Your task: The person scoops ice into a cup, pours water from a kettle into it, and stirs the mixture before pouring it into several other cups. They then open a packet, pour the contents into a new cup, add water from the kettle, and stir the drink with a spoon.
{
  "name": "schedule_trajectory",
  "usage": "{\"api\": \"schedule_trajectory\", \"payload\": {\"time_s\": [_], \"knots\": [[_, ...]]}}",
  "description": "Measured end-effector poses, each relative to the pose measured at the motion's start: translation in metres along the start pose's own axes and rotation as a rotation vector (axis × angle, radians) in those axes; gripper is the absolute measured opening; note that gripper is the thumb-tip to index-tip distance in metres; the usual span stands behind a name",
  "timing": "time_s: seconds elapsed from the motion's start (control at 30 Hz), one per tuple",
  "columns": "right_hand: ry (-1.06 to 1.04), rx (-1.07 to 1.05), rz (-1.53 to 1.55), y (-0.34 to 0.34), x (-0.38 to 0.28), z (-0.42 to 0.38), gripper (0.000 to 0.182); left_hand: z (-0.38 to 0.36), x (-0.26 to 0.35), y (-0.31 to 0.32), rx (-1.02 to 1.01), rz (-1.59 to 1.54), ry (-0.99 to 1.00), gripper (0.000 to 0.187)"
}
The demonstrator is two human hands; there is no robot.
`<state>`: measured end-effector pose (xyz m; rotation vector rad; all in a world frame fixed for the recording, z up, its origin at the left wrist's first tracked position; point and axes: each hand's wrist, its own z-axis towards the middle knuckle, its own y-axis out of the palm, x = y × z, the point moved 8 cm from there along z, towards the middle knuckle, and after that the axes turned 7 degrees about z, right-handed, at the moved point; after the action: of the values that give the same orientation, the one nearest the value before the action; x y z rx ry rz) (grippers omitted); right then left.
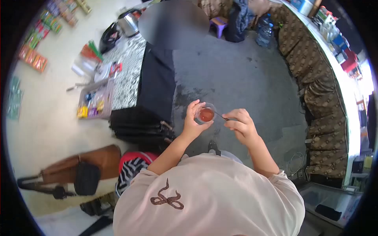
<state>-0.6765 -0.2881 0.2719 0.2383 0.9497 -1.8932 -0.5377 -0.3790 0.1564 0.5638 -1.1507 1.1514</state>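
Note:
Near the middle of the head view, my left hand (193, 121) is wrapped round a clear cup (211, 106). Reddish-brown liquid (206, 115) shows low inside it. My right hand (242, 125) pinches the handle of a thin spoon (220, 115), just right of the cup. The spoon slants toward the cup's right side; its far end is too small to make out. Both hands are held in front of my chest, above the dark floor.
At the left, a silver-topped counter (128, 74) bears a plastic basket (109, 95) of packets and a metal kettle (129, 23). Black cloth (155, 78) hangs at its side. Large water bottles (264, 35) and a purple stool (219, 25) stand ahead. A curtained counter (325, 78) runs along the right.

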Motion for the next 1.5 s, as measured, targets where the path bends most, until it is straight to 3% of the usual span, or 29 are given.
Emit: {"api": "schedule_trajectory", "payload": {"time_s": [0.23,0.33,0.43,0.53,0.63,0.67,0.73,0.87,0.97,1.17,1.3,1.43,1.5], "knots": [[-0.094,0.048,-0.111,-0.042,0.041,0.045,0.021,0.085,0.011,0.02,-0.038,-0.027,0.041,0.089],[-0.182,0.16,0.004,-0.043,0.064,0.074,0.022,0.12,0.009,-0.005,-0.048,0.001,0.065,0.091],[-0.183,0.056,-0.075,-0.02,0.094,0.118,0.022,0.156,-0.004,-0.041,-0.004,0.02,0.06,0.091],[-0.232,0.04,0.032,0.009,0.127,0.164,0.02,0.198,-0.021,-0.081,0.017,0.086,0.08,0.088],[-0.169,-0.129,-0.103,0.053,0.157,0.225,0.018,0.24,-0.046,-0.118,0.0,0.063,0.087,0.085],[-0.135,-0.225,-0.138,0.069,0.175,0.24,0.027,0.255,-0.055,-0.129,-0.008,0.07,0.093,0.085],[0.047,-0.184,-0.119,0.085,0.202,0.28,0.036,0.279,-0.068,-0.147,0.002,-0.014,0.036,0.083],[0.336,-0.045,0.101,0.119,0.281,0.324,0.05,0.319,-0.089,-0.199,0.188,0.021,0.072,0.081],[0.35,-0.083,0.172,0.147,0.317,0.343,0.05,0.331,-0.124,-0.238,0.379,0.033,-0.016,0.081],[0.456,-0.474,0.267,0.241,0.419,0.349,0.041,0.334,-0.189,-0.311,0.725,0.208,-0.161,0.08],[0.572,-0.531,0.478,0.289,0.473,0.399,0.048,0.351,-0.224,-0.349,0.939,0.247,-0.256,0.079],[0.439,-0.539,0.617,0.355,0.526,0.476,0.056,0.38,-0.252,-0.376,1.069,0.256,-0.172,0.079],[0.328,-0.503,0.701,0.39,0.54,0.532,0.06,0.391,-0.267,-0.39,1.1,0.38,-0.27,0.078]]}}
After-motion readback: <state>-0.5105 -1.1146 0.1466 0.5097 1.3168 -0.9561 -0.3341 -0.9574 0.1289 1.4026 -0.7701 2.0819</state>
